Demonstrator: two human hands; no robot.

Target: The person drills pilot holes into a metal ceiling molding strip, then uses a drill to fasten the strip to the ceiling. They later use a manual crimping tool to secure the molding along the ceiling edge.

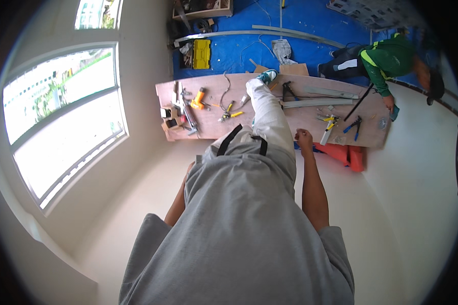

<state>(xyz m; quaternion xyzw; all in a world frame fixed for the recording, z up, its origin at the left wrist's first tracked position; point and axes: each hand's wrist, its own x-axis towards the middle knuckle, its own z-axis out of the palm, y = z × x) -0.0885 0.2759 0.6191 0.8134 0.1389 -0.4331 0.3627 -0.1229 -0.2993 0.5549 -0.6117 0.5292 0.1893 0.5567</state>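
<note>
My right hand (304, 137) hangs beside my right thigh with its fingers curled in. Whether something small sits in it I cannot make out. Just to its right on the wooden board (219, 86) lie yellow-handled pliers or snips (332, 121). Blue-handled pliers (354, 127) rest farther right. My left forearm (177, 206) runs down along my left side, and my grey shirt hides that hand's fingers. One leg in white trousers (269, 109) stretches over the board, ending in a green shoe (267, 76).
An orange power drill (198, 99), yellow-handled cutters (231, 113) and metal channels (318, 102) lie on the board. Red material (343, 156) hangs below its edge. A person in green (392, 58) bends at the right end. A yellow case (201, 54) stands on blue sheeting (234, 56).
</note>
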